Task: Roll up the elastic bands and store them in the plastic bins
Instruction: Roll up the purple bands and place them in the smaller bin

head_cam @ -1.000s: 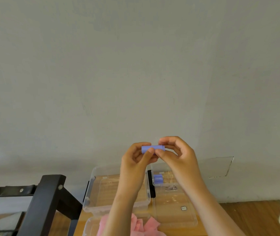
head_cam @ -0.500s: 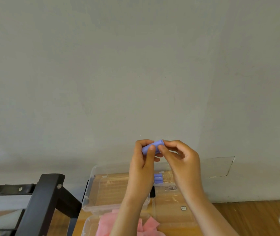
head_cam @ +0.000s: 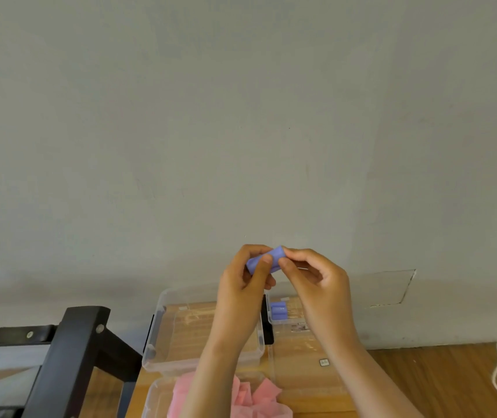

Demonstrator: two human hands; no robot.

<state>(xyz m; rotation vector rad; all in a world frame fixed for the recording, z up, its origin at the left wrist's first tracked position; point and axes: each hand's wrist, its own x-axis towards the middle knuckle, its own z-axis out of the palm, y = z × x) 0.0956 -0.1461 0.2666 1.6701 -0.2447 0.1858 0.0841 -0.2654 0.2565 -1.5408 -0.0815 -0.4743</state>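
Purple roll: a purple rolled elastic band [head_cam: 266, 262], a short cylinder, is held in the air between 2 hands, in front of a grey wall [head_cam: 241, 116] and above the bins. It is tilted, right end higher.
Left hand: the left hand [head_cam: 241, 285] grips the roll's lower left end, with the thumb pressed across its front and the fingers curled behind it.
Right hand: the right hand [head_cam: 316, 276] pinches the upper right end between thumb and forefinger. Its other fingers are loosely curled.
Right bin: a right clear plastic bin [head_cam: 301, 381] on a wooden surface [head_cam: 437, 381] holds stored purple rolls [head_cam: 278, 312] lying side by side in its far left corner, just below the hands. Their count cannot be told.
Left bin: a left clear plastic bin [head_cam: 158, 327] stands just beside it, with a black latch [head_cam: 266, 330] between the 2. The left forearm crosses above it.
Near bin: a near clear plastic bin [head_cam: 150, 396] at the bottom edge holds loose pink elastic bands [head_cam: 259, 398].
Surroundings: a black metal frame [head_cam: 69, 357] stands left of the bins. A white cord [head_cam: 496, 375] trails at far right.
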